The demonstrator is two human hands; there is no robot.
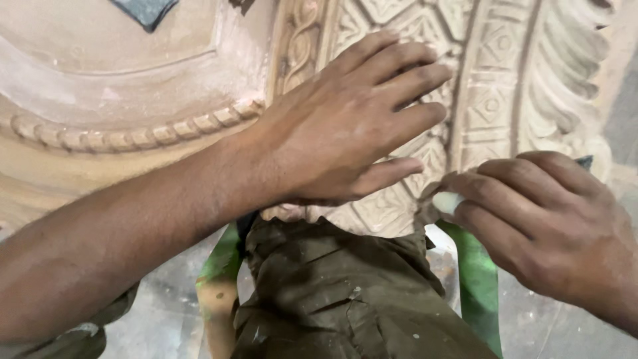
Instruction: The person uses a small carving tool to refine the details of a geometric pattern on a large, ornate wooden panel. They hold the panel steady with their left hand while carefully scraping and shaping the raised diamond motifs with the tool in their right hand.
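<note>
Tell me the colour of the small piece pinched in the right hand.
White, small piece held in right hand; head view.

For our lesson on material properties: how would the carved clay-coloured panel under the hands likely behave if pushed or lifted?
The carved panel looks stiff and probably heavy, since it is broad and thick. Its fine raised ridges and leaf-shaped edge seem fragile, likely chipping if knocked. The left hand rests flat on it, suggesting it stays put under light pressure.

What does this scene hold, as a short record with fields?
left hand: flat on the carved panel, fingers spread
right hand: fingers pinch a small white piece against the panel's lower edge
panel: pale, relief of diamonds, rope border, leaf-like edge
below: green chair, dusty trousers
</note>
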